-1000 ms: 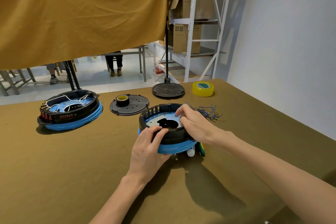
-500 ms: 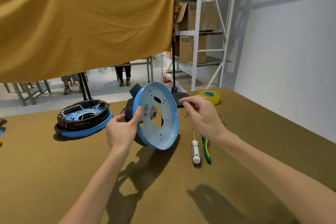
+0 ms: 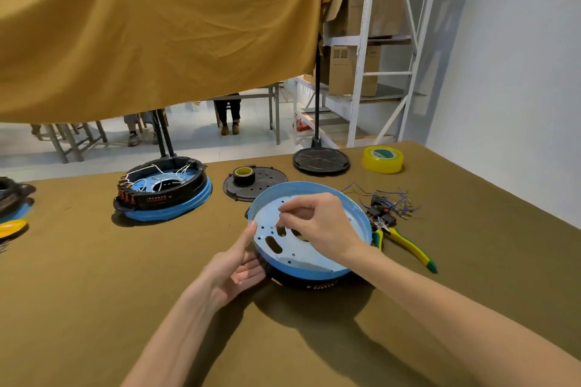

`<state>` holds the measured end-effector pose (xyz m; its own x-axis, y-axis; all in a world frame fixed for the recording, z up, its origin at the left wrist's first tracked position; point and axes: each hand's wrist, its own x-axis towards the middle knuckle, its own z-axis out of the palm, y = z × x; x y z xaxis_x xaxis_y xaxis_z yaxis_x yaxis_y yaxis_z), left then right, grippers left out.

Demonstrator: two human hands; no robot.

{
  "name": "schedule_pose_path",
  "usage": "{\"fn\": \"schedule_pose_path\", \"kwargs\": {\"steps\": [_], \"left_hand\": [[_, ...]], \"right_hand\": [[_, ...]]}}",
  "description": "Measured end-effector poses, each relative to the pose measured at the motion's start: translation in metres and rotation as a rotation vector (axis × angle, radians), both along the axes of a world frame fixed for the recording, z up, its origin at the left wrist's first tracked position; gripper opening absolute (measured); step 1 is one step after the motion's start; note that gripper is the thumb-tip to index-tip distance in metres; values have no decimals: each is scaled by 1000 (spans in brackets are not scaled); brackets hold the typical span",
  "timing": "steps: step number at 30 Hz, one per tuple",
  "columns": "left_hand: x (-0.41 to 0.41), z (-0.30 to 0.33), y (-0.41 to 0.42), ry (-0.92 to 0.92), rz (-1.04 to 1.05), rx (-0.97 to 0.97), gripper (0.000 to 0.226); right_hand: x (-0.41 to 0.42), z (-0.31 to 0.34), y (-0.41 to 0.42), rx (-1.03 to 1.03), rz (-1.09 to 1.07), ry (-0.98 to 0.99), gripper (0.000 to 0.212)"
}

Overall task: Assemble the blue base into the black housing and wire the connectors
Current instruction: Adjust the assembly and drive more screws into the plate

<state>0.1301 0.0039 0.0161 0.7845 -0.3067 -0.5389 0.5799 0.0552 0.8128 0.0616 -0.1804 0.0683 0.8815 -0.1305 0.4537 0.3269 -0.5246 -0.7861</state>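
Half a second back the blue base [image 3: 309,256] stood on edge in the air between both hands; now it lies flat, open side up, on top of the black housing [image 3: 306,283] on the olive cloth table [image 3: 94,308], centre of view. Base is a shallow round metal pan, glossy blue rim, pale matte floor with 2 oval slots and small drilled holes. Housing is dark plastic, only a curved strip with small lettering visible beneath.

Left hand [image 3: 234,270] cups the near-left edge, thumb up against the rim, fingers relaxed under it. Right hand [image 3: 317,225] hovers over the pan floor, thumb and forefinger pinching something thin and silvery; too small to identify.

Right of the pan: yellow-green pliers [image 3: 405,243], a tangle of thin blue wires [image 3: 390,201] with small black connectors. Behind: perforated black disc [image 3: 261,185] carrying a small tape roll, yellow tape roll [image 3: 383,159], a finished black-and-blue unit [image 3: 163,190] with white wires inside.
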Motion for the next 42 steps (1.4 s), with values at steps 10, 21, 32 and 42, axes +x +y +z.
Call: {"fn": "schedule_pose_path", "kwargs": {"steps": [10, 21, 32, 42], "left_hand": [[24, -14, 16, -10, -211, 79, 99], [27, -17, 19, -14, -255, 48, 97], [24, -17, 17, -23, -224, 68, 100], [24, -20, 17, -42, -226, 79, 97]], "right_hand": [[37, -28, 16, -263, 92, 91, 21], [47, -28, 19, -404, 216, 134, 20], [58, -25, 15, -378, 176, 306, 14], [67, -12, 16, -323, 227, 547, 16]]}}
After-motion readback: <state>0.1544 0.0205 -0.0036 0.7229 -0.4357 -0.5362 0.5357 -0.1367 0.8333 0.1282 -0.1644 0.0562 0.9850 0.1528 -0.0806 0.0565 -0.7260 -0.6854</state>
